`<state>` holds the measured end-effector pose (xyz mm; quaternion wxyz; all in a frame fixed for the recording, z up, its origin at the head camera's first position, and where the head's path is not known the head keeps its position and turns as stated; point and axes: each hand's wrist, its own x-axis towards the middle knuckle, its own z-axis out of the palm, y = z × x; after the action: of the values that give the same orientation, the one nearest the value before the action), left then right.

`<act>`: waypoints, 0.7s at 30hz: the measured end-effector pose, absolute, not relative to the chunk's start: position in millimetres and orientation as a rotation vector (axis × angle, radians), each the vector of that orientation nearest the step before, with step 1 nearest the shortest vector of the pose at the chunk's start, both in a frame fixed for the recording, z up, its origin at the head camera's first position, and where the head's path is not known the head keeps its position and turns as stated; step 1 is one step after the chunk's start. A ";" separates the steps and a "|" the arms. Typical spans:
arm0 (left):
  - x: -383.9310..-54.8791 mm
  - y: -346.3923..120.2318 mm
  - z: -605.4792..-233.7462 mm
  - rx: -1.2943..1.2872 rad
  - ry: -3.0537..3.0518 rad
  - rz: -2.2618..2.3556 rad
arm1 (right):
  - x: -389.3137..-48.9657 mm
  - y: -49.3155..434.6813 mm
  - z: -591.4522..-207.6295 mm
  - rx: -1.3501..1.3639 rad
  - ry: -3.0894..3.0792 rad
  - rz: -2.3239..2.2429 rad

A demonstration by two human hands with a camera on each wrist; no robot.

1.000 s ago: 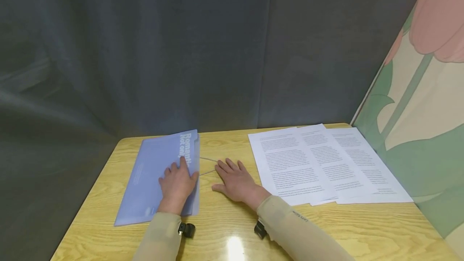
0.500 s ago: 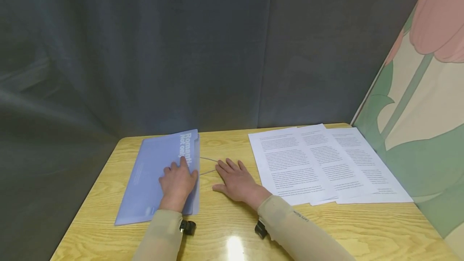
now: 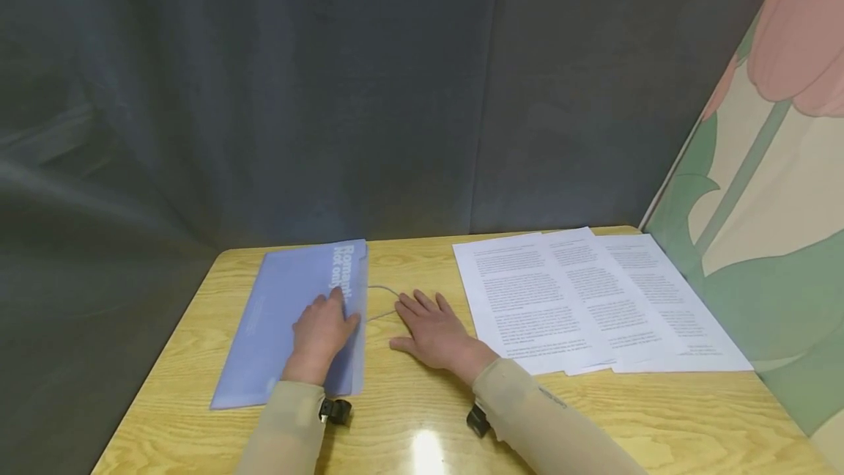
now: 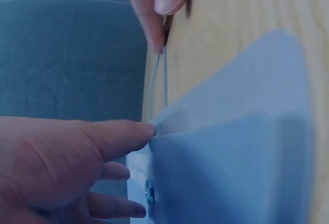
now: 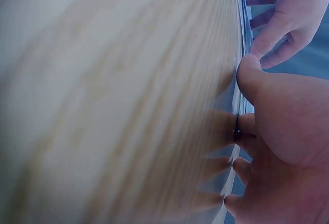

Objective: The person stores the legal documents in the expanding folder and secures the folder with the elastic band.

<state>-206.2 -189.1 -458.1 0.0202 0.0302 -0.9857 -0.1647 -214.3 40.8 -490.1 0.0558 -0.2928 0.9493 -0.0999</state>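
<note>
A translucent blue-violet document folder (image 3: 264,328) with white lettering lies on the left of the table. My left hand (image 3: 321,332) rests on its cover near the right edge, fingers spread and thumb at the rim. Beneath that hand, the left wrist view shows a small round stud (image 4: 149,191) on the cover. A thin light elastic cord (image 3: 382,286) runs out from the folder's right side as a loop. Its far end meets the fingertips of my right hand (image 3: 431,332), which lies flat with straight fingers on the wood. Those fingertips partly hide the cord's end.
Several overlapping printed sheets (image 3: 527,299) lie at the right of the wooden table (image 3: 395,416), beside my right forearm. A dark curtain (image 3: 363,94) hangs behind the table, and a flower-patterned cloth (image 3: 778,240) stands along its right side.
The folder's right edge has shifted slightly to the right, and more of its lettering shows. The cord's upper strand now curves a little. My left hand has changed position slightly; the right has barely moved.
</note>
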 end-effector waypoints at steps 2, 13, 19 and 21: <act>-208.0 -190.2 -456.5 0.058 -3.069 -0.547 | -214.9 42.1 -493.0 -0.880 2.878 -0.300; -202.8 -195.9 -441.0 0.001 -3.031 -0.685 | -213.9 51.3 -492.7 -0.858 2.863 -0.405; -199.0 -205.1 -434.6 -0.028 -2.952 -0.840 | -204.5 57.8 -481.4 -0.836 2.878 -0.378; -198.7 -208.4 -432.4 -0.030 -2.937 -0.954 | -201.2 60.2 -478.2 -0.829 2.882 -0.386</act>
<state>-198.7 -208.4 -432.4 0.0269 -0.0096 -0.9506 -0.3090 -201.2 60.2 -478.2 0.0589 -0.2736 0.9515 -0.1275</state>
